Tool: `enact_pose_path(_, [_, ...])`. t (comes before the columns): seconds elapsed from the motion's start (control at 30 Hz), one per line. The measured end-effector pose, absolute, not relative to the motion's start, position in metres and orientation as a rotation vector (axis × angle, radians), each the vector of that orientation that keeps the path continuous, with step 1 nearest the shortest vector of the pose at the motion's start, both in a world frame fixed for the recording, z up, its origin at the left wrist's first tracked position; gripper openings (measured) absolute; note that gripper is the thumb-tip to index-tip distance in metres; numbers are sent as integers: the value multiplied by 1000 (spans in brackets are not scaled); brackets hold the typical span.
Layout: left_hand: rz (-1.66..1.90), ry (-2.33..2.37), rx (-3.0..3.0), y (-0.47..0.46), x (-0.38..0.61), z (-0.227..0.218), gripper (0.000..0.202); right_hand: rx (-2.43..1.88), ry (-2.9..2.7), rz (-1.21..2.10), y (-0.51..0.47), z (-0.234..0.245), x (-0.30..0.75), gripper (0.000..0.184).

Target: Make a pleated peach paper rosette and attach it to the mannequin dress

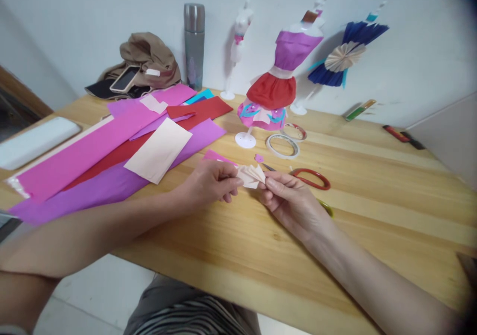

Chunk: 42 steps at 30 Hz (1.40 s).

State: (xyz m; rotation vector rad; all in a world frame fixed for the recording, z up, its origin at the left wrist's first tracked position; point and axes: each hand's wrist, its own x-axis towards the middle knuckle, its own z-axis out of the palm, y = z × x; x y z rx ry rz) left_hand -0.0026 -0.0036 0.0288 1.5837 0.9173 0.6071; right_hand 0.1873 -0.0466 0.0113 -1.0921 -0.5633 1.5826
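Observation:
A small piece of cream crepe paper (pixel 250 176), partly pleated like a fan, is stretched between my two hands above the table. My left hand (pixel 218 180) pinches its left end. At the pleated right end, my right hand (pixel 285 193) grips it between thumb and fingers. Scissors with red and yellow-green handles (pixel 316 178) lie partly hidden behind my right hand. A small pink paper scrap (pixel 259 158) rests just beyond the cream piece. Near my left hand is a pink paper strip (pixel 216 156), partly covered by it.
Crepe paper sheets (pixel 93 146) spread over the table's left side. Tape rolls (pixel 282 146) lie near a mannequin in a purple and red paper dress (pixel 274 86). Behind stand a thermos (pixel 194 46), a white mannequin (pixel 238 37) and a blue-dressed mannequin (pixel 345 54). A phone (pixel 125 78) rests on brown cloth.

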Motion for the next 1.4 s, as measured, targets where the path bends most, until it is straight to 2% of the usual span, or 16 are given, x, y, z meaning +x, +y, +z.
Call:
enact_pose_path(0.17, [657,1041,2031,1,-7,26,26,-1019,-590,1626,-46,5,192,25])
enact_pose_path(0.23, [704,1111,2107,5,-8,21,20,-1023,-606,1624,-46,5,192,26])
enact_pose_path(0.3, [771,1187,2058,9,-9,17,9,-1048,-618,1591,-46,5,192,27])
enact_pose_path(0.4, [869,1239,1843,11,-11,18,7,-1093,-687,1464,-46,7,191,29])
enact_pose_path(0.57, [978,982,1448,1,-15,32,21,-1177,-909,1146,-49,6,190,24])
enact_pose_path(0.73, [811,992,1383,-9,-12,39,25,-1249,-1116,824,-57,8,190,12])
enact_pose_path(0.9, [599,972,1235,-8,-6,34,32,-1249,-1291,623,-61,9,191,11])
enact_pose_path(1.07, [683,847,1180,-11,-1,24,33,-1236,-1347,599,-62,6,189,10])
enact_pose_path(1.17, [866,889,1190,-15,-1,21,39,-1216,-1330,646,-62,4,187,9])
enact_pose_path(1.33, [908,822,1270,-21,0,19,51,-1199,-1338,690,-62,-1,186,11])
enact_pose_path(1.4, [927,800,1294,-21,1,17,45,-1194,-1345,688,-63,-3,186,11])
